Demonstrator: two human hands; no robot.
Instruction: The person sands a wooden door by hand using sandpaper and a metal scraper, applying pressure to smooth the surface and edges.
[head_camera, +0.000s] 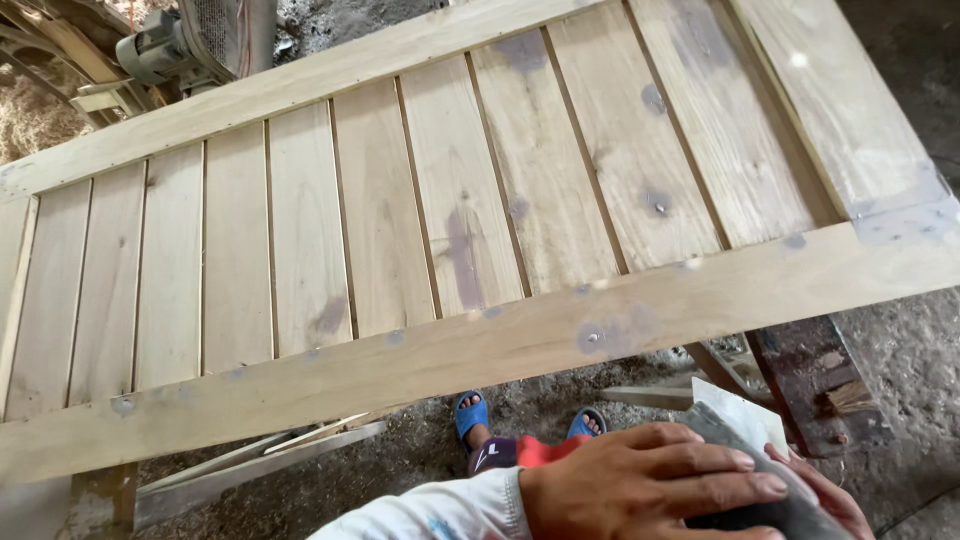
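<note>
- While the left hand (640, 485) lies flat with fingers stretched out together over a sheet of sandpaper (745, 440), it's pressing on top of it rather than pinching it.
- Right hand (825, 495) comes in from under the far edge, only the fingers showing, curled up against the sheet's underside. So the paper looks sandwiched between both hands, but whether the right one really clamps it, I can't tell, since the sheet hides most of it.
- That sheet sits at the bottom right of the view, below the near edge of the work and not touching it. Dark grey gritty face, pale backing peeking out at the top corner.
- My guess on handling: light, floppy, rough on one side, so it won't slip, but it creases and tears easily if you grab a corner. Best held flat under the palm or folded over the fingers.
- Next out is the wooden door panel (450, 220), lying flat on supports, vertical slats inside a frame, with greyish filler patches (600, 338) dotted on the near rail and slats. Looks heavy and stiff.
- Below the panel: blue sandals (475, 412) on a dusty floor, plus loose wood strips (270, 455).
- Far top left, a grey motor (160, 50) by the sawdust.
</note>
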